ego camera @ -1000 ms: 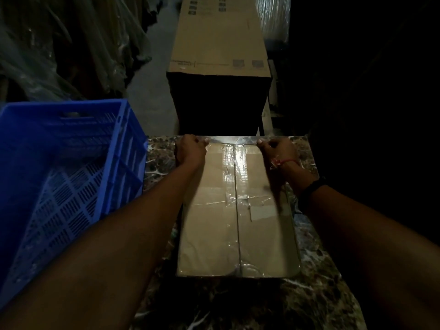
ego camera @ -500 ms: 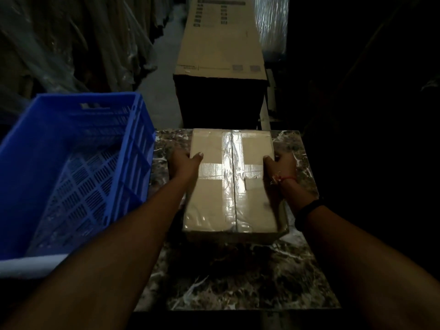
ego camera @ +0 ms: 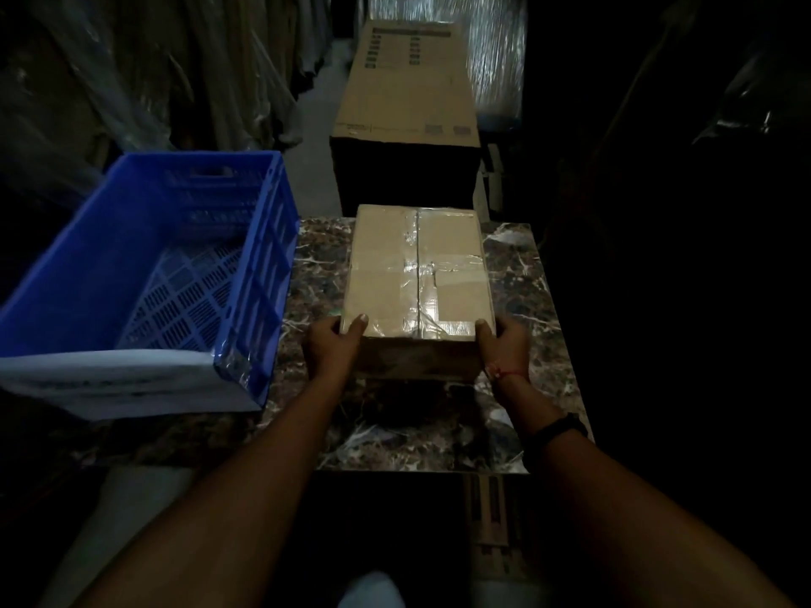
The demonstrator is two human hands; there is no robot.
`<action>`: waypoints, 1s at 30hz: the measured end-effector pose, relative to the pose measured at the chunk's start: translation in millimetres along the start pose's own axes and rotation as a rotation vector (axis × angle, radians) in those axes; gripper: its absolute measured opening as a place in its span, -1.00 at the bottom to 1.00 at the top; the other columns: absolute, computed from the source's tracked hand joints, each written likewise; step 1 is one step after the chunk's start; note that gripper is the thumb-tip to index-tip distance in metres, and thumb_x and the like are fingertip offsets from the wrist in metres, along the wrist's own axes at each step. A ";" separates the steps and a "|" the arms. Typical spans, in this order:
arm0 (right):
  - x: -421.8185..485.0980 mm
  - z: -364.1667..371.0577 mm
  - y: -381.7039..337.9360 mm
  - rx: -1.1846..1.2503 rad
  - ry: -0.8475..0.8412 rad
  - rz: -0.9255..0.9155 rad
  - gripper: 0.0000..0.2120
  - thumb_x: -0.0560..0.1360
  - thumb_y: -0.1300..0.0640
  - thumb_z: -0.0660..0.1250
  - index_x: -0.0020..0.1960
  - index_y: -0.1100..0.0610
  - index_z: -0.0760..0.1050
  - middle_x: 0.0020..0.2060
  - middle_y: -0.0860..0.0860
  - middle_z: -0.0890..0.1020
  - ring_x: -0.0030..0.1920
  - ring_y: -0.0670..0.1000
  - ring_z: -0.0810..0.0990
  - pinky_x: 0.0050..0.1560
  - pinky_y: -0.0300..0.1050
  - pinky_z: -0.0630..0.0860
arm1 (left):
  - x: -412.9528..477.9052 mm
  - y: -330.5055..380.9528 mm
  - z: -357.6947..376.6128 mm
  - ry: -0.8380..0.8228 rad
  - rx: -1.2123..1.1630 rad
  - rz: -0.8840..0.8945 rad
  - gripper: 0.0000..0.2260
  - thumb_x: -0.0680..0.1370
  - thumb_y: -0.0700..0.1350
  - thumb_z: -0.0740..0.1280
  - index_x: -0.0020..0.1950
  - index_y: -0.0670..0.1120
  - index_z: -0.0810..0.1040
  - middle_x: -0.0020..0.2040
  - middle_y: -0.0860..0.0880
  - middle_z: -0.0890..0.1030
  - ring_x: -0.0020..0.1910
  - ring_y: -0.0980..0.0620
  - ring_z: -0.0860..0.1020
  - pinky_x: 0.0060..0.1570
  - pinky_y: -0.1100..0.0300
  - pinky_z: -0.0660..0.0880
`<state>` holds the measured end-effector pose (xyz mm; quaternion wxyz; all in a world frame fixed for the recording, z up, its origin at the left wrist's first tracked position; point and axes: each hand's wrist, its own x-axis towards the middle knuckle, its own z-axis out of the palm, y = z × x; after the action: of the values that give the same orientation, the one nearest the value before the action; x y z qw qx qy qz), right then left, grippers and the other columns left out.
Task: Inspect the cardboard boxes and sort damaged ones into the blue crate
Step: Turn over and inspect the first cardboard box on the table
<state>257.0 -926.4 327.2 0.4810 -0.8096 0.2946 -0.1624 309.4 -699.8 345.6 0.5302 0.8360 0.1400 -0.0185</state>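
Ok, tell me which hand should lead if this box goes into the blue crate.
Probably the left hand: it grips the box at its near-left corner, the side facing the blue crate. The right hand holds the near-right corner, away from it.

We note a marble table [ego camera: 417,423]. Beyond its far edge, a long carton [ego camera: 406,89] lies on a dark stand [ego camera: 401,177], with wrapped stock [ego camera: 496,46] behind.
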 end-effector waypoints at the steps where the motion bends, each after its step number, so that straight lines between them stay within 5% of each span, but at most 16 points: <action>1: -10.0 -3.1 -1.0 0.013 0.010 -0.010 -0.81 0.50 0.14 0.30 -0.22 0.23 0.53 -0.33 0.10 0.56 -0.26 0.06 0.52 -0.20 -0.04 0.46 | -5.4 -5.6 -1.7 -0.002 -0.014 0.001 -0.71 0.49 0.04 0.45 0.04 -0.15 0.67 -0.11 -0.09 0.68 -0.12 -0.07 0.63 -0.08 0.08 0.57; 4: -29.3 -5.7 8.1 0.024 0.004 -0.066 -0.91 0.53 0.20 0.30 -0.08 0.21 0.54 -0.21 0.09 0.60 -0.17 0.05 0.55 -0.14 -0.08 0.46 | -21.7 -16.4 -8.4 -0.038 -0.029 0.041 -0.70 0.48 -0.01 0.47 0.15 -0.11 0.63 -0.01 -0.05 0.67 -0.02 -0.03 0.61 0.00 0.11 0.55; 9: -33.4 -5.3 17.0 0.019 -0.060 -0.081 -0.70 0.48 0.25 0.37 0.20 0.20 0.51 0.01 0.12 0.64 0.03 0.07 0.61 0.08 -0.03 0.56 | -26.5 -20.8 -12.4 -0.056 -0.001 0.065 -0.72 0.47 -0.16 0.48 0.17 -0.14 0.64 0.00 -0.06 0.67 0.00 -0.06 0.62 0.06 0.08 0.55; 13: -31.1 -13.0 11.4 0.018 -0.013 -0.123 -0.72 0.44 0.31 0.37 0.15 0.19 0.57 -0.05 0.10 0.64 0.00 0.10 0.62 0.08 0.04 0.57 | -24.9 -16.5 -14.2 -0.025 0.044 0.089 -0.74 0.47 -0.15 0.48 0.14 -0.18 0.66 0.00 -0.12 0.69 -0.05 -0.05 0.61 -0.02 0.14 0.51; 20: -23.9 -31.9 -29.4 0.006 0.059 -0.194 -0.82 0.49 0.27 0.34 0.09 0.27 0.57 -0.13 0.11 0.63 -0.11 0.01 0.55 -0.16 -0.19 0.38 | -35.3 17.6 -23.0 0.135 0.093 0.190 -0.78 0.47 0.04 0.46 -0.09 -0.11 0.68 -0.21 -0.08 0.67 -0.19 -0.10 0.62 -0.22 0.08 0.52; 24: -17.5 -48.5 -58.9 0.010 0.103 -0.224 -0.82 0.49 0.18 0.37 0.00 0.29 0.59 -0.14 0.22 0.65 -0.10 0.19 0.61 -0.11 0.05 0.52 | -39.0 43.4 -32.7 0.184 0.048 0.238 -0.73 0.48 0.13 0.43 -0.21 -0.07 0.61 -0.29 -0.04 0.62 -0.25 -0.09 0.59 -0.33 0.17 0.37; 30: -17.0 -80.7 -97.5 -0.074 0.171 -0.184 -0.77 0.48 0.01 0.38 -0.09 0.19 0.62 -0.15 0.18 0.67 -0.08 0.18 0.62 -0.08 0.04 0.54 | -34.8 79.4 -43.0 0.180 0.020 0.300 -0.59 0.38 0.33 0.34 -0.37 0.00 0.53 -0.36 0.01 0.61 -0.32 -0.04 0.61 -0.31 -0.02 0.59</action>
<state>231.0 -935.3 451.9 0.4072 -0.8336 0.2648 -0.2632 291.1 -700.6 440.6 0.5039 0.8511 0.0604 0.1342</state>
